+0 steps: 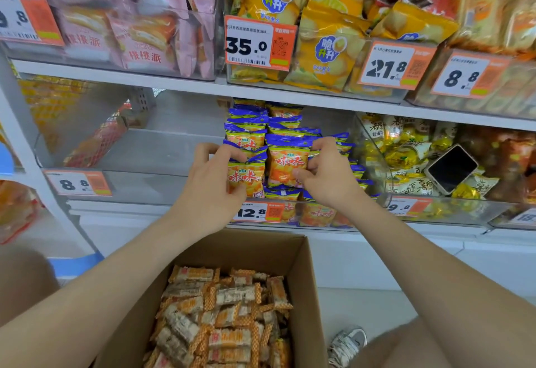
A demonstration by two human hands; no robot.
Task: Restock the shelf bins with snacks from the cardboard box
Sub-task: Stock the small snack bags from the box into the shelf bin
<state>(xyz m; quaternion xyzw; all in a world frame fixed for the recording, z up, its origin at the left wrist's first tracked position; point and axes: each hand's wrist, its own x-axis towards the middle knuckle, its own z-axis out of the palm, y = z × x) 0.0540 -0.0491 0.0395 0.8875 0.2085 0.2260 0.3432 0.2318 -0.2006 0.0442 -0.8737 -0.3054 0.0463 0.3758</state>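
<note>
You're squaring up the middle bin point(295, 216), not yet drawing from the one cardboard box point(261, 248) below. Your left hand point(208, 182) has its fingers curled round one blue-and-orange packet point(246, 177), and your right hand point(327, 176) pinches a second packet point(285, 164). More are stacked behind, too many to count. Next, I'd judge: seat both upright, then scoop wrapped bars point(226, 318) for the near-empty left bin point(130, 182).

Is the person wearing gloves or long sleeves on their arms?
No. The left hand and right hand are bare: no gloves, rings or watch showing. The left forearm and right forearm are bare too; no sleeve is in view.
</note>
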